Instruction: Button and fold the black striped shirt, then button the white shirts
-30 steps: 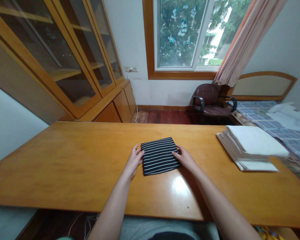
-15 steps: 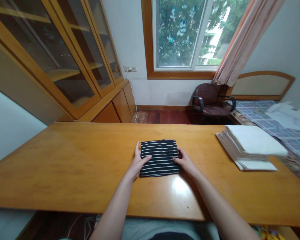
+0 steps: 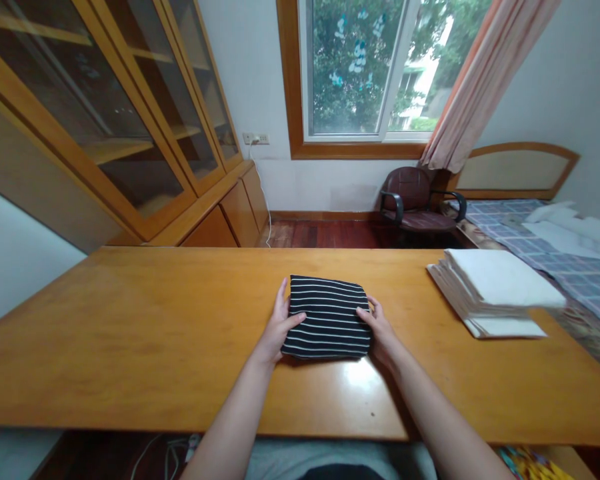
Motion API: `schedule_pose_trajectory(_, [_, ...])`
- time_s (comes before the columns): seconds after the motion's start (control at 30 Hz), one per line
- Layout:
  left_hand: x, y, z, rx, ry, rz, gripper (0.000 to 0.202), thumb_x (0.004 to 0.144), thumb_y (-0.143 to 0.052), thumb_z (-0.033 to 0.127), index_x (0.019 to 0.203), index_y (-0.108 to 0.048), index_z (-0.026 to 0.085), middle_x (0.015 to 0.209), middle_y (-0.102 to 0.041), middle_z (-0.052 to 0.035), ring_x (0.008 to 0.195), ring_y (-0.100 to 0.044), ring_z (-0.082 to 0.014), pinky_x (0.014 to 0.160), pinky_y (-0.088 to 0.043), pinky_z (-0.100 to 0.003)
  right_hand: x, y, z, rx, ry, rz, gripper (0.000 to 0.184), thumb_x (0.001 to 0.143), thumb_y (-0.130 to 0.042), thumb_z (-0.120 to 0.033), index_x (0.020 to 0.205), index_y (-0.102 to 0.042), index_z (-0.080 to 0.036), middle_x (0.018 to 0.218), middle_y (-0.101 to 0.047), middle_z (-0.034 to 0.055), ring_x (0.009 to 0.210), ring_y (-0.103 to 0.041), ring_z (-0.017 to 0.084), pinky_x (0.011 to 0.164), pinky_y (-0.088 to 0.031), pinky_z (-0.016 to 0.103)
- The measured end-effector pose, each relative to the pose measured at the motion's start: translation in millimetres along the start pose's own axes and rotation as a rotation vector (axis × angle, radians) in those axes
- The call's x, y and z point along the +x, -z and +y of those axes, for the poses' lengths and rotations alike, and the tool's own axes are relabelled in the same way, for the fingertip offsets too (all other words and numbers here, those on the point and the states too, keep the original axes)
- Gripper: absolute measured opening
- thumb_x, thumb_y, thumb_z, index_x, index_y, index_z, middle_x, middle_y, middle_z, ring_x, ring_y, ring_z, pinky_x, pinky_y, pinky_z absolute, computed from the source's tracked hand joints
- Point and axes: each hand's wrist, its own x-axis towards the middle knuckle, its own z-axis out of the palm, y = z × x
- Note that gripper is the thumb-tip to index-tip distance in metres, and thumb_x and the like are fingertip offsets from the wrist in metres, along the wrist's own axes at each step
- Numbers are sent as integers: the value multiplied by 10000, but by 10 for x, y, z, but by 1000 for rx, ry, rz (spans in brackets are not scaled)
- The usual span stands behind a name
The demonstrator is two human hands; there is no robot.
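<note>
A folded black cloth with thin white stripes point(image 3: 330, 319) is between my two hands over the wooden table. My left hand point(image 3: 279, 330) grips its left edge, thumb on top and the other fingers beside and behind it. On the opposite edge my right hand point(image 3: 381, 328) grips it the same way, thumb pressed on the upper face. The cloth is a neat rectangle, turned slightly so its right side sits lower. Its underside and the fingertips beneath are hidden.
The wooden table point(image 3: 145, 333) spans the view. A stack of white folded sheets point(image 3: 505, 280) lies at its right end. Beyond are a glass-door cabinet point(image 3: 220, 193), a dark red armchair point(image 3: 413, 200) and a bed point(image 3: 510, 227).
Both hands have shifted the striped cloth a little to the right and turned it slightly clockwise. The view has also moved slightly.
</note>
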Motion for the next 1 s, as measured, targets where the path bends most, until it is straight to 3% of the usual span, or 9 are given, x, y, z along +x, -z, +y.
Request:
schedule_pose_trajectory(0.1, [23,-65,-9,-49,-10,-32,1096,725,-816,295,1586,-141,359,1504,-495,-47,1313,-536,-314,1115,-440,-453,-77,31,-74,24,-88,-82,633,808,-690,-520,1346,-444,-293,1259,-679,80,1135,-667,297,961,-547,483])
schedule_pose_trajectory(0.3, [89,-177,-54,-111,-16,-60,1043,746,-787,284,1582,-165,344,1508,-490,-49,1314,-535,-309,1121,-432,-454,-175,150,-132,81,-348,-166,507,843,-629,-573,1150,-632,-170,1023,-759,139,1035,-711,320,920,-572,506])
schedule_pose_trajectory(0.4, [115,-217,-79,-109,-10,-74,1044,738,-801,283,1575,-181,351,1511,-485,-49,1324,-527,-307,1125,-430,-454,-179,211,-167,104,-365,-159,443,814,-702,-490,1102,-653,-157,1014,-765,137,1012,-722,306,934,-572,478])
schedule_pose_trajectory(0.53, [137,-233,-171,-73,-12,-46,1015,736,-807,275,1557,-220,376,1524,-466,-34,1359,-493,-298,1120,-441,-436,-154,286,-339,34,-277,-135,419,733,-812,-333,1092,-667,-173,1041,-768,107,974,-735,275,941,-569,418])
schedule_pose_trajectory(0.73, [187,-331,-407,-149,4,-61,1023,723,-812,210,1551,-232,368,1516,-467,-51,1341,-507,-267,1100,-455,-395,-92,394,-834,-166,-81,-130,435,677,-846,-338,1054,-700,-175,1016,-772,85,905,-734,262,858,-575,380])
schedule_pose_trajectory(0.9, [189,-435,-639,-154,155,-101,993,761,-784,194,1524,-217,480,1582,-343,-78,1008,-687,-187,861,-580,-363,-63,616,-1413,-291,-41,-31,365,644,-859,-299,963,-730,-176,858,-772,58,744,-723,221,662,-563,293])
schedule_pose_trajectory(1.0, [165,-442,-735,-125,165,-128,990,756,-789,202,1532,-217,428,1569,-328,-144,979,-712,-206,867,-575,-386,-65,834,-1783,-353,-25,22,331,648,-852,-254,948,-736,-177,817,-767,62,666,-708,208,602,-548,287])
